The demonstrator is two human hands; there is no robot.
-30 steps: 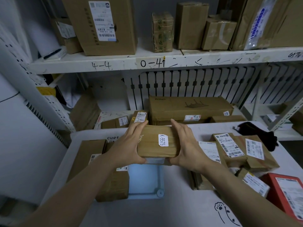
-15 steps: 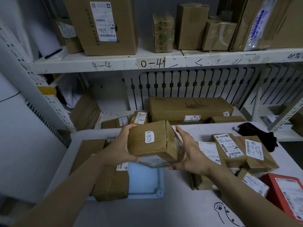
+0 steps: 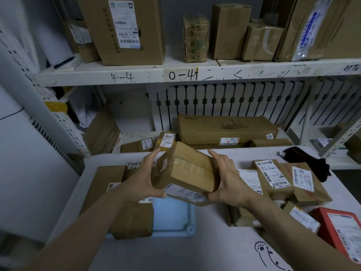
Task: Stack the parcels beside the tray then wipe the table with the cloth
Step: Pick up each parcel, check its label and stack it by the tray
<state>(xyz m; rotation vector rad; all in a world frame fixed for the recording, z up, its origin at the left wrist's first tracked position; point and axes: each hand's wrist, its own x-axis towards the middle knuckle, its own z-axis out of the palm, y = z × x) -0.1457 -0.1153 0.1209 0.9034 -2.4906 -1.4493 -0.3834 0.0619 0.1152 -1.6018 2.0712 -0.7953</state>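
Your left hand (image 3: 142, 180) and right hand (image 3: 226, 178) each grasp one end of the taped parcel (image 3: 187, 171). You hold it tilted in the air, above the blue tray (image 3: 173, 220) on the surface (image 3: 175, 253).

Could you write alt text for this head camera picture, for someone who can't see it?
Two bare hands, left hand and right hand, hold a taped brown cardboard parcel tilted above a pale blue tray on a white table strewn with labelled parcels.
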